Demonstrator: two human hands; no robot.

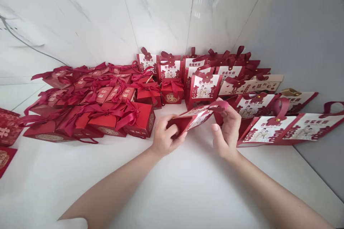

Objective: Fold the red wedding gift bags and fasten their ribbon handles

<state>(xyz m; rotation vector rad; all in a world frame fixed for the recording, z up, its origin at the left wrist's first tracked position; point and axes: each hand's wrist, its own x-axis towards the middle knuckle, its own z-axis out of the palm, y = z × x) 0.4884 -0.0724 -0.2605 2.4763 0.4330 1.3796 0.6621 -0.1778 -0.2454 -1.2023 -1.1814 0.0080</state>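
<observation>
A red gift bag with a white printed front (199, 117) is held tilted in the middle of the view. My left hand (168, 134) is closed on the bag's left side, its fingers curled round the red edge. At the bag's top right, my right hand (228, 128) has its fingers at the dark red ribbon loop (219, 106); the thumb stands apart, and its curled fingers touch the ribbon. Just behind the held bag, another bag with the same print (205, 89) stands upright on the white surface (172, 193).
Red boxes with ribbon bows (107, 120) stand in rows at the left. More printed bags (264, 132) fill the right side by the grey wall (309, 35). Red packets (8, 128) lie at the far left edge. A cable (32, 47) hangs along the marbled wall (158, 10).
</observation>
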